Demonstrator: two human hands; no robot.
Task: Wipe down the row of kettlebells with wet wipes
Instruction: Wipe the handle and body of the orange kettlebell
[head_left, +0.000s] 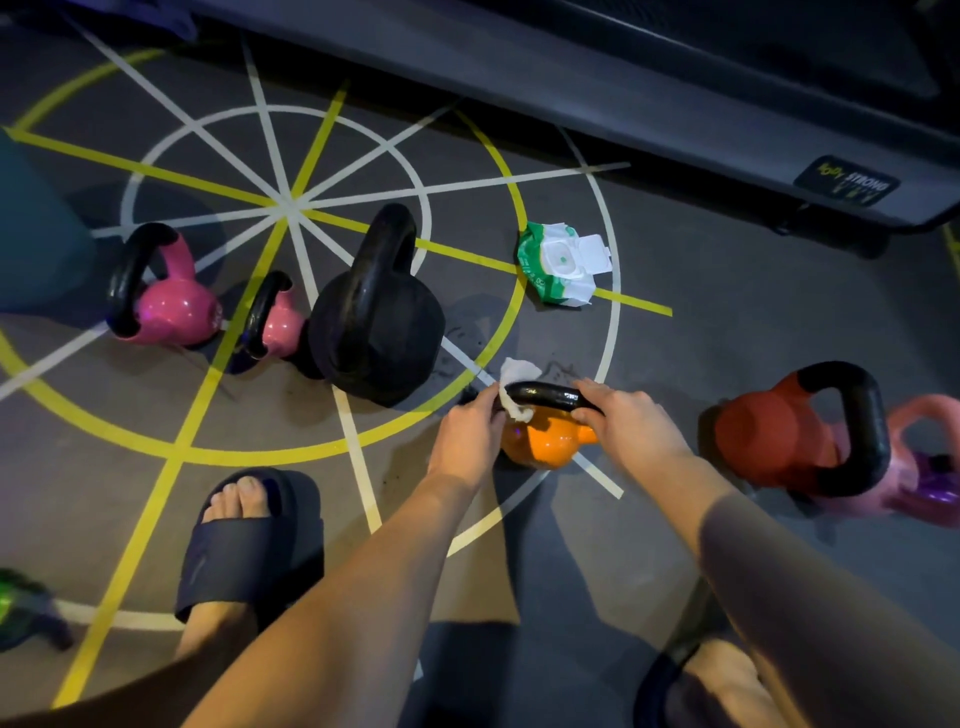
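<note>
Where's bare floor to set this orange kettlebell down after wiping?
Bare floor lies between the black kettlebell and the wipes pack, and between the orange kettlebell and the red kettlebell. It is crowded left, where the small pink kettlebell nearly touches the black one, and far right, beside the red one.

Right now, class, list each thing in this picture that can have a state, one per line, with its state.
orange kettlebell: upright on the floor, handle held.
wipe: wrapped round the handle.
left hand: pinches the wipe against the handle.
right hand: grips the handle's other end.
wipes pack: lid open, on the floor.
black kettlebell: upright, untouched.
</note>
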